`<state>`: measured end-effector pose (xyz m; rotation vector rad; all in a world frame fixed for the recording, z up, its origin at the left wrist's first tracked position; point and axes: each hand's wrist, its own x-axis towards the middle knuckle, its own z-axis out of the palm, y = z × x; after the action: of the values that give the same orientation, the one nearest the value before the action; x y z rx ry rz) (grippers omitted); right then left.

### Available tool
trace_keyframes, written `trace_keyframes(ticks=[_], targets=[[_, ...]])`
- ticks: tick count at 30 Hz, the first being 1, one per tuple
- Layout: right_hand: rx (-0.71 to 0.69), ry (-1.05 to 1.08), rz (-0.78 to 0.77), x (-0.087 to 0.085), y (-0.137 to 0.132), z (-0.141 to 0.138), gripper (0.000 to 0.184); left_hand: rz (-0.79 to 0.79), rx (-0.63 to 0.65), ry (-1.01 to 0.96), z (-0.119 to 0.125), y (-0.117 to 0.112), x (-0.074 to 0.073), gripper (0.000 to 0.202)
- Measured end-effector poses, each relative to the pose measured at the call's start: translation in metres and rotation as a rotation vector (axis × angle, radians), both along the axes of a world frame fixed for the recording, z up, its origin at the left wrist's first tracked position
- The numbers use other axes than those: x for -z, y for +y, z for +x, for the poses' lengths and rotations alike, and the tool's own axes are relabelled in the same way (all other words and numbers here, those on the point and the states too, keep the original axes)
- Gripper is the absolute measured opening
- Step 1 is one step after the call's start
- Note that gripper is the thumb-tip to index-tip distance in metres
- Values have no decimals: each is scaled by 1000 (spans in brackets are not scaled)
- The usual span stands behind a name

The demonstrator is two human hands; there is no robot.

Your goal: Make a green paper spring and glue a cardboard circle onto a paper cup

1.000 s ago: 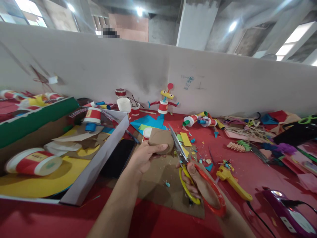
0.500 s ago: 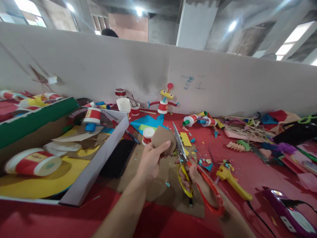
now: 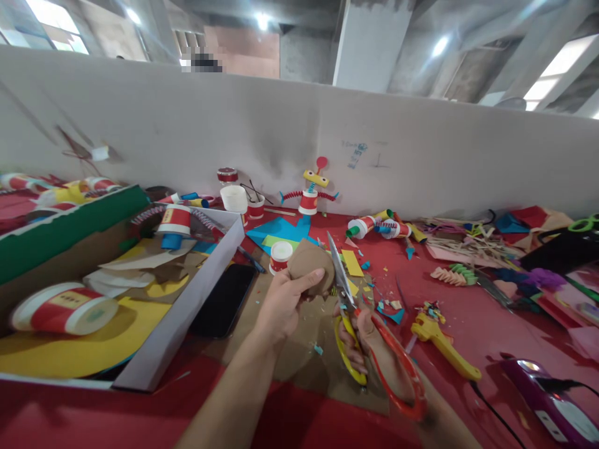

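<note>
My left hand point(image 3: 281, 302) pinches a rounded piece of brown cardboard point(image 3: 311, 267) above the red table point(image 3: 463, 318). My right hand point(image 3: 362, 340) grips scissors point(image 3: 369, 340) with a yellow and a red handle; their blades point up and touch the cardboard's right edge. Under both hands lies a larger brown cardboard sheet point(image 3: 322, 368) with small scraps on it. A small red and white paper cup point(image 3: 281, 255) stands just left of the held piece.
A black phone point(image 3: 224, 299) lies beside a large open box point(image 3: 187, 312) holding paper cups and yellow paper. A yellow glue gun point(image 3: 442, 343) and a purple tool point(image 3: 545, 393) lie to the right. A paper-cup robot figure point(image 3: 309, 190) stands against the white partition point(image 3: 421, 156).
My left hand has lifted and turned the brown cardboard piece slightly to the right. The scissors have swung more upright and closer to its edge.
</note>
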<state>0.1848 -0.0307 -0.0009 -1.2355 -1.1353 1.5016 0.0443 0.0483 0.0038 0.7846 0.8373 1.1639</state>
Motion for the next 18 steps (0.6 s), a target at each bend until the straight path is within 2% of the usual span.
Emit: trace_keyframes(ticks=[14, 16, 18], targets=[[-20, 69, -50, -2, 0, 8, 51, -65, 68, 61, -20, 11, 3, 31], [-36, 80, -69, 0, 1, 8, 50, -70, 49, 57, -17, 10, 4, 33], [-42, 84, -75, 4, 2, 7, 49, -58, -39, -4, -10, 8, 4, 34]])
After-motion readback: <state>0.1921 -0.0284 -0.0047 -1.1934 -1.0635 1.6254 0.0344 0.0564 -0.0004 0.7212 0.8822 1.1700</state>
